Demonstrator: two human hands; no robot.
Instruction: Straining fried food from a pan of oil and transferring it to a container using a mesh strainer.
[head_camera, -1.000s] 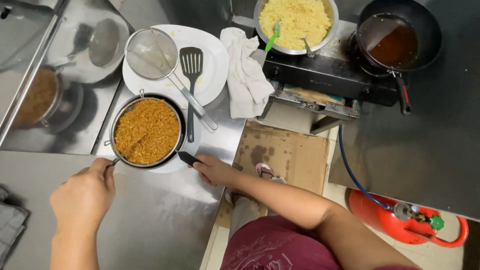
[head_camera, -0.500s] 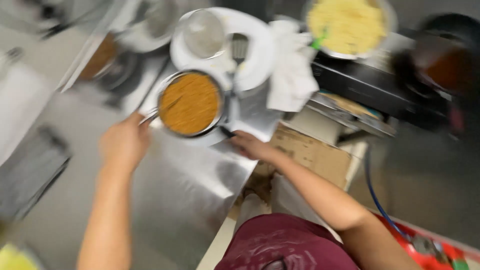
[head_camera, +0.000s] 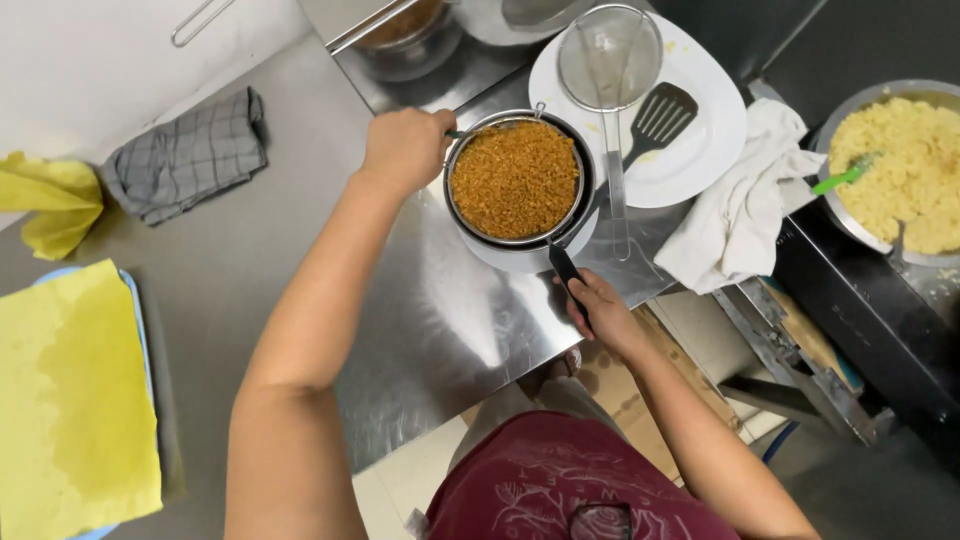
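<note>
Head view. We see a round metal strainer (head_camera: 516, 180) full of golden-brown fried crumbs (head_camera: 515, 178) at upper centre of the frame, sitting in a metal bowl (head_camera: 500, 255) on the steel tabletop (head_camera: 440, 330).

Left hand (head_camera: 405, 150): closed as a fist just left of the strainer, gripping a thin metal utensil handle (head_camera: 462, 133) that reaches to the strainer's rim. The working end of that utensil is hidden; we cannot tell what it is.

Right hand (head_camera: 600, 312): below and right of the strainer, fingers wrapped around the strainer's black handle (head_camera: 565, 272).

Surroundings. A white plate (head_camera: 700, 150) lies just right of the strainer, toward the upper right, carrying an empty mesh skimmer (head_camera: 610, 58) and a black slotted spatula (head_camera: 660, 115). A white cloth (head_camera: 745, 205) is crumpled right of the plate. At the right edge, a metal pan (head_camera: 840, 215) holds pale yellow food (head_camera: 915, 170) with a green utensil (head_camera: 845, 178) stuck in it.

At upper left, a grey checked cloth (head_camera: 185, 155) lies on the tabletop, with a yellow cloth (head_camera: 50, 200) left of it. At lower left, a tray (head_camera: 140, 330) covered by yellow paper (head_camera: 75, 400).
</note>
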